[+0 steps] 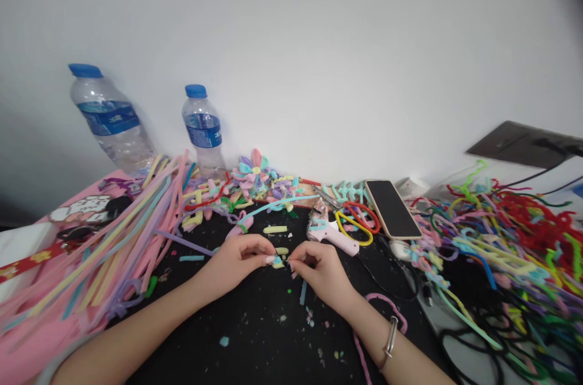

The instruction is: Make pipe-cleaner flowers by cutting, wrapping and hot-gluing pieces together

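My left hand (243, 260) is closed in a pinch on a small fuzzy blue-and-yellow pipe cleaner piece (277, 262) above the black work surface. Facing it, the fingertips of my right hand (321, 269) are pressed together at the other side of the same piece; what lies between them is too small to make out. Just behind the hands lie short pale-yellow pipe cleaner pieces (275, 229). A pale pink glue gun (334, 236) rests beyond my right hand, beside loops of yellow (354, 228) and red that look like scissor handles.
Long pastel pipe cleaners (113, 239) spread across the left side. Finished-looking pipe cleaner flowers (255, 171) are heaped by the wall. Two water bottles (109, 118) stand there too. A phone (393, 210) and a tangled multicoloured heap (519, 239) with cables lie right.
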The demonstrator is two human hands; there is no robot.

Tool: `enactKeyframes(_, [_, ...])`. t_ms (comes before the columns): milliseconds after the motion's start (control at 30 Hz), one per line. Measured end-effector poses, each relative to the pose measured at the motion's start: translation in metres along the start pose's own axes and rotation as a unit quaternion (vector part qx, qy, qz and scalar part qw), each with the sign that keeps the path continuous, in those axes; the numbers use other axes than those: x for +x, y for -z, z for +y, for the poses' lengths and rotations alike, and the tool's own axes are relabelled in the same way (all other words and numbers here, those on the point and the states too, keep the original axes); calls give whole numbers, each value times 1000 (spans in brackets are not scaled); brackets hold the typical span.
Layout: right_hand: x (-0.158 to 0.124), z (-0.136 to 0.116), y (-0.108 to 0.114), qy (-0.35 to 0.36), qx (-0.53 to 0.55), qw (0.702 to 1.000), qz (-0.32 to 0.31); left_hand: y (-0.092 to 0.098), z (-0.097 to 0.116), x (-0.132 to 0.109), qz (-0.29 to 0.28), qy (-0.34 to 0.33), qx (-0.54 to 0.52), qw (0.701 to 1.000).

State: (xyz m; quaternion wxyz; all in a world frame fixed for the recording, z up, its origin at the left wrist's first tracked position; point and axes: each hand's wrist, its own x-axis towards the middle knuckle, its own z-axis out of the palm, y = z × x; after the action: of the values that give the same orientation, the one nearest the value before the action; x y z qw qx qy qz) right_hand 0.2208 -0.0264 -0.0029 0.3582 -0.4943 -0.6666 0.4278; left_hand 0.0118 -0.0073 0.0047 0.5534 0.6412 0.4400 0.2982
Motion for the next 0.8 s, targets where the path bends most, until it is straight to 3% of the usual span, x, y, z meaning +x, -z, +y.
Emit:
enactKeyframes(233, [2, 0, 1, -37, 103, 994, 6, 1, -2, 0, 3, -12, -41, 999])
enactKeyframes(533, [0, -5, 1, -31, 88, 996, -14, -1, 3, -5, -23, -66, 92, 993])
enactKeyframes(800, [0, -5, 0, -33, 82, 996, -14, 0, 3, -4, -39, -89, 128, 987])
